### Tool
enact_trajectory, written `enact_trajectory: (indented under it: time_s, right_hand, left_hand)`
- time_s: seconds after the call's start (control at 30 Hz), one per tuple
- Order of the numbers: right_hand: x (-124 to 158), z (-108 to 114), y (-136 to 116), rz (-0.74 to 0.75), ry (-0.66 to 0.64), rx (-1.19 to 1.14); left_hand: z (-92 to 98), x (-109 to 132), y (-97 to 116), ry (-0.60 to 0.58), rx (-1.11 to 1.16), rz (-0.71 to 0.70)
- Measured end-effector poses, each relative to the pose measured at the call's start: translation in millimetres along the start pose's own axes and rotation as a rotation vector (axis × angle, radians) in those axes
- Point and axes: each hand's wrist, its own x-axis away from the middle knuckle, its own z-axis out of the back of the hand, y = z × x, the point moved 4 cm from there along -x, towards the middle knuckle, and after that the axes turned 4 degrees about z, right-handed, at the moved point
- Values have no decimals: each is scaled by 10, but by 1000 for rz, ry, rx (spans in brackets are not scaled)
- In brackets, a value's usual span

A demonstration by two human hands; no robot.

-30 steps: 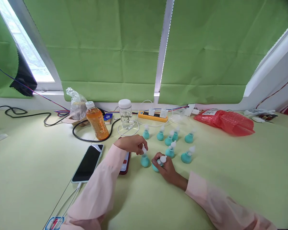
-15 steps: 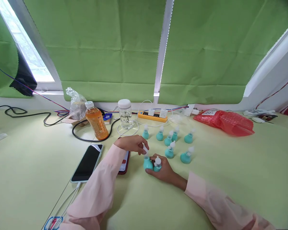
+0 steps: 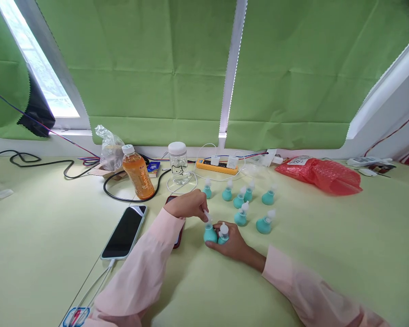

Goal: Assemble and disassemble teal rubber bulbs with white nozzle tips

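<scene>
My left hand (image 3: 192,205) pinches the whitish nozzle (image 3: 208,217) at the top of a small teal squeeze bulb (image 3: 210,234), which looks like a nasal aspirator and stands upright on the table. My right hand (image 3: 233,242) is closed round this bulb and a second squeeze bulb (image 3: 223,236), which sits against it with a white top. The right fingers partly hide both. Several more teal bulbs with pale nozzles, such as this near one (image 3: 264,225) and this one (image 3: 240,217), stand behind and to the right of my hands.
Under my left wrist lies a red-edged phone (image 3: 177,238); a charging phone (image 3: 125,231) is left of it. Behind are an orange drink bottle (image 3: 138,176), a clear jar (image 3: 179,167), a yellow power strip (image 3: 204,165) with cables and a red plastic package (image 3: 322,175).
My left hand has shifted slightly, its fingers turning downward on the nozzle, and it covers more of the red-edged phone's screen. My right hand and the bulbs stay almost in place.
</scene>
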Motion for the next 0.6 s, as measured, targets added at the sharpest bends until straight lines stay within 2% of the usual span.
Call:
enact_trajectory:
  time_s: [0.13,0.37,0.6]
  right_hand:
    - [-4,4,-28,9,-36,-18]
    - [-1,-12,8,3,-22,-43]
    - [-12,8,-42,17,-12,32]
  left_hand:
    - [7,30,74,2,-41,10]
    - [-23,57,114,34,-126,51]
    - [-71,85,157,68,-231,85]
